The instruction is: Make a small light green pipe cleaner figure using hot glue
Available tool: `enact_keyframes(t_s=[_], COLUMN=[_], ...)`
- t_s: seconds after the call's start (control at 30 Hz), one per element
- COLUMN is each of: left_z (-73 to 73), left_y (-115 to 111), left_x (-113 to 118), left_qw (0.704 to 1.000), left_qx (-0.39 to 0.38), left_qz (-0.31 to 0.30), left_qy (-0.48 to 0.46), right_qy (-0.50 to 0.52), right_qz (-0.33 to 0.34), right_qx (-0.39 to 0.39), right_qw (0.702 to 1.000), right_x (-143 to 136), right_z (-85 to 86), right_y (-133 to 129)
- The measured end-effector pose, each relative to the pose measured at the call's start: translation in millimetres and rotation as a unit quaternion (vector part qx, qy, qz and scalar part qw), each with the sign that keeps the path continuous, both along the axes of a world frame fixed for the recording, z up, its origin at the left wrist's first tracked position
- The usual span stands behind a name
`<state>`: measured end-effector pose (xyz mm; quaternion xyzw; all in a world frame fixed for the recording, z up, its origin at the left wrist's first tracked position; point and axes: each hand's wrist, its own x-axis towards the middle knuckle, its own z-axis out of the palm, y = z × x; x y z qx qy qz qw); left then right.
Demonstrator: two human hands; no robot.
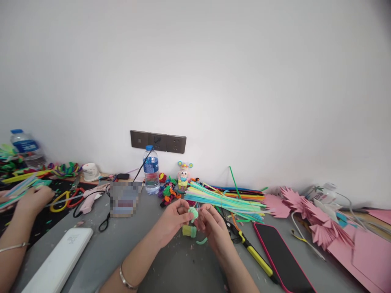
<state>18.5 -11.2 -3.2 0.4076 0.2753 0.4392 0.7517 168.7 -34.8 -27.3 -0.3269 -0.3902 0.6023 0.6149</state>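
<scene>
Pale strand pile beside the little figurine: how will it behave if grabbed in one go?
The pale strand pile probably sheds or splays: ends fan out, no tie shows. Strands look thin, so likely light. Fairly stiff, I'd guess: most lie nearly straight, and a green strand juts up without drooping. Rolling seems unlikely, given how spread out it lies.

I'm seeing fuzzy pipe cleaners [226, 199]; clear, glossy plastic bottle [151, 173]; matt, folded pink paper [317, 217]; smooth metal bracelet [124, 279].
</scene>
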Motion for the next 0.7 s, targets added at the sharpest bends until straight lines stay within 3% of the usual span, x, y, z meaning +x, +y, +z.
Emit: enact_keyframes(t_s=[0.27, 0.7], left_z=[7.8, 6.8], left_y=[-3, -7], left_x=[2, 5], left_qw=[0.996, 0.999], left_qx=[0.056, -0.009], left_qz=[0.046, 0.042], left_qy=[0.049, -0.01], right_qy=[-0.028, 0.057], right_qz=[0.034, 0.138], right_qx=[-0.004, -0.064], right_qw=[0.999, 0.987], right_x=[2, 6], right_z=[-2.6, 10.5], right_y=[1, -8])
